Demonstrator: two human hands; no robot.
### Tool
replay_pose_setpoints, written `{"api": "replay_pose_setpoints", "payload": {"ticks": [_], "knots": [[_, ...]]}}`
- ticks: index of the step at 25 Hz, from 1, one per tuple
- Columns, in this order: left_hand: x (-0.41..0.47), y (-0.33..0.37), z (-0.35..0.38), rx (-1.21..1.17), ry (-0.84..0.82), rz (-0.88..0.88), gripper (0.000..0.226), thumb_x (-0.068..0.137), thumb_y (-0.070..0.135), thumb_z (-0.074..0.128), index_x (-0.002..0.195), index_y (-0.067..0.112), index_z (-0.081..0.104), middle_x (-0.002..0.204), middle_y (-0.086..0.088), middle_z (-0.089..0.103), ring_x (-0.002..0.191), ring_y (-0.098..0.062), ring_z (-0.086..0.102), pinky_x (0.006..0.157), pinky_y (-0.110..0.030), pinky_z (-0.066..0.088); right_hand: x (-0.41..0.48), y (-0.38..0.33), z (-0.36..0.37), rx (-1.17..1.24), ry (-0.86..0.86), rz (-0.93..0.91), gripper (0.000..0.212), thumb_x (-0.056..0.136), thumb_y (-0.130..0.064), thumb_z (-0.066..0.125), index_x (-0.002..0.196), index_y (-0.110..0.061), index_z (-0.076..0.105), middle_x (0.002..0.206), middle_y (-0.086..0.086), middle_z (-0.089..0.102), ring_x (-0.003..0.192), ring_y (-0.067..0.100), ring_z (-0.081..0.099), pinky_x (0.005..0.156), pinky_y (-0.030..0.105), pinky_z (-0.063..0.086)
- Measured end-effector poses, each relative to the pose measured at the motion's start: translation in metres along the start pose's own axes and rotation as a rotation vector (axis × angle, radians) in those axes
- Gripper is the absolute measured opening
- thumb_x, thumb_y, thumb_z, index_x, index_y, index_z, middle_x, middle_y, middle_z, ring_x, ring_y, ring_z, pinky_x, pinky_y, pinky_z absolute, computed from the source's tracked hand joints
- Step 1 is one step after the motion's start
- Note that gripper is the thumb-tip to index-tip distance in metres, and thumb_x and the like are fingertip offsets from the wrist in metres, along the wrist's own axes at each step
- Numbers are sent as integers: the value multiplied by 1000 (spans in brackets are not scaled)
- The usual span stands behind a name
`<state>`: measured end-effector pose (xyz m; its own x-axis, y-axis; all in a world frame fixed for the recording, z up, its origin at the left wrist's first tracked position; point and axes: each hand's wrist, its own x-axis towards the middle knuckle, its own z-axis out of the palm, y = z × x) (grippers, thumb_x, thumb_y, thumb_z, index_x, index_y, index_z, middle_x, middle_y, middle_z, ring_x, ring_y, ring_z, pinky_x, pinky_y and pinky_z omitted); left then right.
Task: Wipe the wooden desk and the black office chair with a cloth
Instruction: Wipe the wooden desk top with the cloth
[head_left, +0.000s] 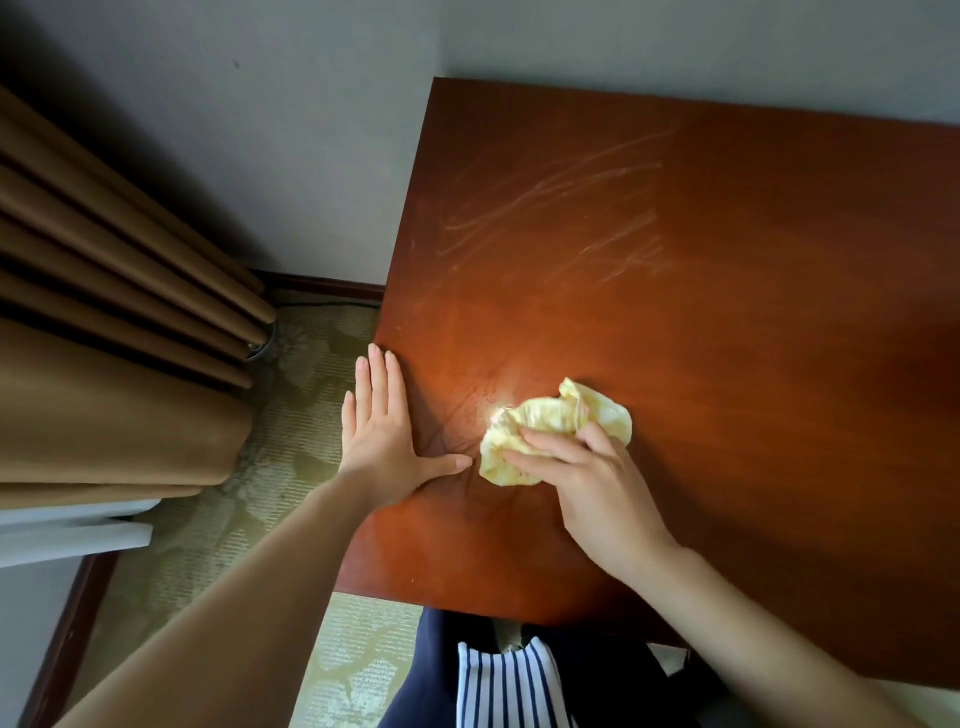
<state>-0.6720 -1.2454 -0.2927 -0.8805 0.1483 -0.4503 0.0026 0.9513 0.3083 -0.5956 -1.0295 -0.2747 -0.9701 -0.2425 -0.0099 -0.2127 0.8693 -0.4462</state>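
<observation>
A reddish-brown wooden desk (727, 312) fills the right of the head view, with pale wipe streaks on its far part. A crumpled yellow cloth (545, 421) lies on the desk near its left edge. My right hand (587, 483) presses down on the cloth, fingers curled over it. My left hand (384, 431) rests flat on the desk's left edge, fingers spread, thumb pointing toward the cloth. The black office chair is not in view.
Brown curtains (114, 322) hang at the left over a patterned green carpet (291, 467). A grey wall (311, 130) stands behind the desk. My striped top and dark trousers (498, 675) show at the desk's near edge.
</observation>
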Motion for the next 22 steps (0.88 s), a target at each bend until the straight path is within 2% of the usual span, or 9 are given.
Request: {"api": "replay_pose_setpoints", "payload": {"ticks": [2,5,9,12,14,18,22], "knots": [[-1,3,-3,-25,-12,-15,142,59,73,68,143,11,-28,146,0,-41,136,-16,-35,116,-41,-8,-14,12,-6,-32,10,5,67,62,18,72,112,-26,70,118,-9,66,74,18,50,66,35,54],[-2,14,-9,-78,-6,-89,138,62,64,74,147,13,-21,154,-2,-30,142,-19,-25,118,-47,-1,-19,40,-18,-74,55,76,70,59,18,73,114,-25,69,120,-9,64,79,21,52,72,37,55],[8,38,-15,-276,131,-290,136,59,60,79,149,22,-15,158,-2,-7,145,-24,-1,112,-58,15,6,78,-38,-85,97,248,63,67,18,68,116,-22,68,122,-2,64,90,29,52,80,40,54],[32,57,-20,-258,116,-410,143,53,69,76,147,23,-21,157,-5,-20,145,-28,-8,110,-62,7,40,104,-53,-73,94,393,55,80,12,59,122,-24,64,130,-1,59,111,33,46,92,40,48],[49,67,-22,-193,120,-412,145,51,73,73,147,20,-23,156,-10,-23,145,-31,-14,112,-59,1,65,117,-57,-68,114,461,52,87,8,51,126,-25,60,134,-2,55,122,32,39,99,38,40],[72,71,-18,-66,136,-333,149,48,81,66,146,14,-24,152,-25,-22,142,-37,-19,114,-51,-4,111,134,-63,-62,168,533,54,90,9,45,130,-24,56,138,-2,52,128,32,34,104,40,37],[74,70,-14,-84,165,-300,152,45,80,68,145,13,-25,152,-26,-22,142,-37,-20,114,-49,-6,155,145,-68,-39,220,640,53,90,8,45,133,-22,53,138,-2,52,128,31,33,106,37,35]]}}
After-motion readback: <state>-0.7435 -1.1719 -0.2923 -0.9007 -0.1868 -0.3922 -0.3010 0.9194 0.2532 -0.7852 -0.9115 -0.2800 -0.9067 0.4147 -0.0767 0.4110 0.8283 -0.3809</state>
